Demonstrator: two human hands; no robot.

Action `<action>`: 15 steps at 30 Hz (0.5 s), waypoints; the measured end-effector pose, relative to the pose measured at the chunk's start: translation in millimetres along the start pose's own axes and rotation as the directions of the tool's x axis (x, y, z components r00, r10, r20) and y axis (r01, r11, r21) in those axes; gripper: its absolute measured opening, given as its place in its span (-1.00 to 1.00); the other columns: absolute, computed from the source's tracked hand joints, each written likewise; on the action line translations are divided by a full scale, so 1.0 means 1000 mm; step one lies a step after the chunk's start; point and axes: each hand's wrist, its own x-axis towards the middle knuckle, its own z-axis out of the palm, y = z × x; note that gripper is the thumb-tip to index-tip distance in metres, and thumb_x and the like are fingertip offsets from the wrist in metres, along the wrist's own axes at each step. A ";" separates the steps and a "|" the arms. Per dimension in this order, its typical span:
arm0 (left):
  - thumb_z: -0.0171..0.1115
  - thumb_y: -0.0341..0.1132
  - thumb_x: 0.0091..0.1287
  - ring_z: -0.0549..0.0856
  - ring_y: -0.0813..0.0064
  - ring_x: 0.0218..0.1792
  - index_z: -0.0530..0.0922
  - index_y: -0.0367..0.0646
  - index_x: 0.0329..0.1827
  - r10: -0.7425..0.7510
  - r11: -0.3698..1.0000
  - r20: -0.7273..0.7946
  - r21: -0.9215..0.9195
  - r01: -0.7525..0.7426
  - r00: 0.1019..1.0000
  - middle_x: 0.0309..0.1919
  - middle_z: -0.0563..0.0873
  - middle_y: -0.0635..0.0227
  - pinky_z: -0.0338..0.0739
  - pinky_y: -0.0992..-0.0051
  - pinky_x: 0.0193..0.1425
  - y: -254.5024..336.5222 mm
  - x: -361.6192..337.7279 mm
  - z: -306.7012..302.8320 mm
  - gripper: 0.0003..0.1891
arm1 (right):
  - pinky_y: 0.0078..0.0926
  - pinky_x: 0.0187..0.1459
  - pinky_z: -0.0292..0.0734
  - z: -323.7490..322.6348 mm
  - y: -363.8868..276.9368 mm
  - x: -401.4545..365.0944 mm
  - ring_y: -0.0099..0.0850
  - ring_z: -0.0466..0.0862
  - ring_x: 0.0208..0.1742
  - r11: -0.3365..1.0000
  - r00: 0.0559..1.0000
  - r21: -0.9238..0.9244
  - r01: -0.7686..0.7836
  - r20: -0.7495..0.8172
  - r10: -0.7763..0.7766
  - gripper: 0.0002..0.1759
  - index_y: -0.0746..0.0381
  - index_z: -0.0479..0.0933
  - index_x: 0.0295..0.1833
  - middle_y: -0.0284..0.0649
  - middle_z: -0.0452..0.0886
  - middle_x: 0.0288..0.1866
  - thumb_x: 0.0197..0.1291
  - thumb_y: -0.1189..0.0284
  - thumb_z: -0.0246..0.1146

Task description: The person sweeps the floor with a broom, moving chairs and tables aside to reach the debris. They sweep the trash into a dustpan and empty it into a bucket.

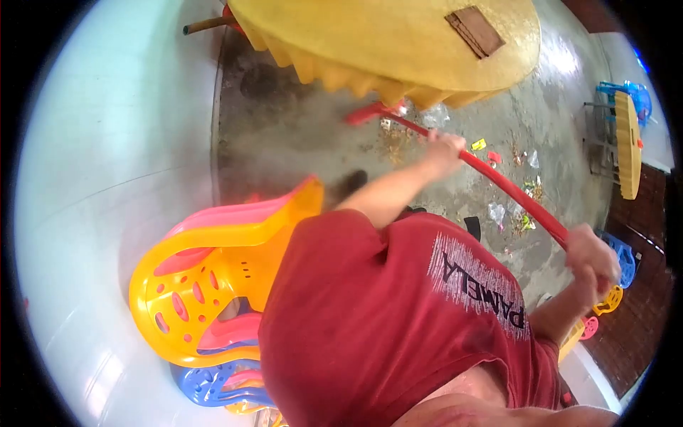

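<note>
Broom point(364, 114) (red): left hand point(445, 153) and right hand point(595, 259) closed around handle point(509, 188); likely sweeping, next stroke calling for floor point(270, 156) contact.

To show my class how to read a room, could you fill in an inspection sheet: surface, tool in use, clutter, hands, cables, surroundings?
Surface: grey floor, stained and littered.
Tool in use: red broom, held slantwise; its head is blurred.
Clutter: yellow wrapper, red wrapper, clear plastic scraps and crumbs.
Hands: left hand grips mid-handle; right hand grips nearer the far end from the head.
Cables: nothing seen.
Surroundings: yellow table bearing brown cardboard; stacked plastic chairs beside a pale wall.
</note>
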 end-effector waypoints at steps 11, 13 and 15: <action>0.40 -0.17 0.00 0.58 0.12 -0.34 0.52 -0.07 -0.51 -0.209 0.948 -0.281 0.178 0.265 0.937 -0.53 0.58 0.26 0.34 0.18 -0.15 -0.042 -0.047 -0.060 -0.76 | -0.40 -0.01 0.46 0.010 0.082 -0.053 -0.38 0.60 -0.20 0.829 0.551 0.415 -0.376 -0.619 0.560 -0.78 0.31 0.47 -0.27 -0.14 0.61 -0.27 0.37 0.37 0.11; 0.40 -0.06 0.11 0.61 0.06 -0.40 0.48 -0.07 -0.69 -0.261 0.904 -0.119 0.318 0.286 0.958 -0.59 0.62 0.22 0.40 0.09 -0.27 -0.097 -0.065 -0.080 -0.62 | -0.39 0.11 0.47 0.059 0.111 -0.068 -0.34 0.62 -0.04 0.742 0.579 0.504 -0.442 -0.472 0.665 -0.74 0.36 0.49 -0.07 -0.04 0.65 -0.07 0.41 0.35 0.10; 0.37 0.03 0.14 0.63 0.03 -0.40 0.54 -0.09 -0.61 -0.389 0.891 0.212 0.333 0.308 0.897 -0.55 0.64 0.18 0.47 0.14 -0.29 -0.134 -0.079 -0.073 -0.61 | -0.40 0.12 0.46 0.077 0.111 -0.074 -0.35 0.62 0.01 0.727 0.566 0.449 -0.519 -0.457 0.686 -0.72 0.36 0.47 0.01 -0.01 0.64 -0.01 0.44 0.33 0.07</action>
